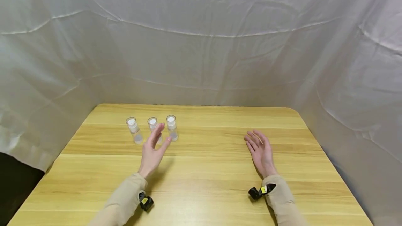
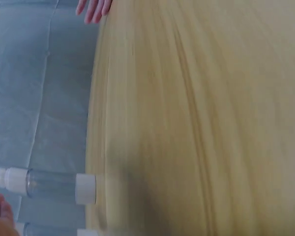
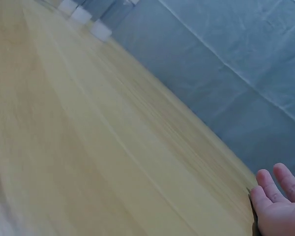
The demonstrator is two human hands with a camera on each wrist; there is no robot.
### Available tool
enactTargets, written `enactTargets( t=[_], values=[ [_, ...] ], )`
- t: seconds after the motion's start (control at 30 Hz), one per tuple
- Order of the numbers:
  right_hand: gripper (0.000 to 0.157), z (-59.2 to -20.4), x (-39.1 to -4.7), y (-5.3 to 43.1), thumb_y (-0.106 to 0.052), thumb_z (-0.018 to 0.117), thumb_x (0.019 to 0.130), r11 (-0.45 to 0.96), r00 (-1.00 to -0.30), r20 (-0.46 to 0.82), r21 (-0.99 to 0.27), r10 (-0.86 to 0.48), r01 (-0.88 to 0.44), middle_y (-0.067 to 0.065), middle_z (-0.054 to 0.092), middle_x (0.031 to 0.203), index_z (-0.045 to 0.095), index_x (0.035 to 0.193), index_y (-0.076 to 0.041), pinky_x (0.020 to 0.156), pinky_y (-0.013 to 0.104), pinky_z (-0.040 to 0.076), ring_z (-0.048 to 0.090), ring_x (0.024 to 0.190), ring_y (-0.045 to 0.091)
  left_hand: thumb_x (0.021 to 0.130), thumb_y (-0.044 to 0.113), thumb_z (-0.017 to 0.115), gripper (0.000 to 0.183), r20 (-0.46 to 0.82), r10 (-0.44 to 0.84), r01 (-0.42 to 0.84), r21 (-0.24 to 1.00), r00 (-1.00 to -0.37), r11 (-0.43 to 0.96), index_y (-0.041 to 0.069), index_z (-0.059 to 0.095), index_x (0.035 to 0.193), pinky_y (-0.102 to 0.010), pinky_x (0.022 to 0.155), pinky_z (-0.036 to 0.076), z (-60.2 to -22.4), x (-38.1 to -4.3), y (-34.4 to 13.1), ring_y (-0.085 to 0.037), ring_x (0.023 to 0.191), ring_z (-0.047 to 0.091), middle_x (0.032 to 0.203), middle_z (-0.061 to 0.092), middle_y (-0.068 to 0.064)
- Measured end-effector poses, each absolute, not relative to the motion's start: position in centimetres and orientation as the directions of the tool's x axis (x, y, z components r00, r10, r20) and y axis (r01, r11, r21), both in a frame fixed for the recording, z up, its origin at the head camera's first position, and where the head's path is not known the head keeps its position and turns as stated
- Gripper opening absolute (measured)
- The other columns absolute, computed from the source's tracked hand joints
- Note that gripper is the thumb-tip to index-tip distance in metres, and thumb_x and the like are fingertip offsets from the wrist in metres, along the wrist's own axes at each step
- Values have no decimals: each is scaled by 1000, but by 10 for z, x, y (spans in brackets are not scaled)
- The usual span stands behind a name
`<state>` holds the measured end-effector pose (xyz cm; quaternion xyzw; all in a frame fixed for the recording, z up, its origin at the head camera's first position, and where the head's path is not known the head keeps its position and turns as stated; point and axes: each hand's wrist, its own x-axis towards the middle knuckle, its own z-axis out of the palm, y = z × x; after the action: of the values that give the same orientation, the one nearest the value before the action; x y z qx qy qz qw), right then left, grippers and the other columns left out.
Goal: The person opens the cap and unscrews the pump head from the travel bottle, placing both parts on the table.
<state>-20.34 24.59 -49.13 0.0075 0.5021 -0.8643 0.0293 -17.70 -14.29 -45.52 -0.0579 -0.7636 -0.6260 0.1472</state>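
Three clear bottles with white pump tops under clear caps stand upright in a row at the back left of the table: a left bottle, a middle bottle and a right bottle. My left hand is raised in front of them, thumb and fingers spread apart, with nothing held. Its fingers overlap the middle bottle in the head view and partly hide it. In the left wrist view, the right bottle is near the fingertips. My right hand rests on the table at the right, palm turned up, fingers loose.
The wooden table has light yellow planks. A pale grey curtain hangs behind it and along both sides. Each sleeve carries a strapped wrist camera, one on the left and one on the right.
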Motion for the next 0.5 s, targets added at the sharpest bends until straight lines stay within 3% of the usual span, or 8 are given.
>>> enactTargets(
  t=[0.13,0.2,0.37,0.5],
  values=[
    [42,-494,-206,241,-44,27,110,-502,-998,-53,-863,-32,62,1,45,147,42,142,-23,131,38,18,33,147,24,96,24,69,81,212,-23,201,952,-977,232,8,22,160,-42,130,20,-459,-180,-136,-30,156,24,167,25,-12],
    [37,-495,-208,239,-43,28,110,-491,-998,-61,-869,-25,65,2,43,146,43,137,-24,131,36,17,33,146,22,94,27,72,90,175,-5,169,955,-984,242,8,16,161,-45,131,16,-461,-182,-132,-30,157,18,169,18,-11],
    [42,-496,-210,235,-36,33,111,-448,-998,-70,-892,5,60,5,45,142,35,145,-12,131,33,19,35,143,21,90,33,76,103,96,2,93,963,-995,251,12,7,162,-50,131,13,-467,-189,-126,-33,158,11,171,8,-11],
    [46,-498,-211,232,-25,39,110,-389,-997,-63,-921,50,39,0,57,133,30,148,-1,125,26,32,46,136,17,88,38,77,108,34,-7,31,967,-999,252,15,2,163,-52,130,13,-473,-195,-123,-37,158,9,171,3,-11]
  ],
)
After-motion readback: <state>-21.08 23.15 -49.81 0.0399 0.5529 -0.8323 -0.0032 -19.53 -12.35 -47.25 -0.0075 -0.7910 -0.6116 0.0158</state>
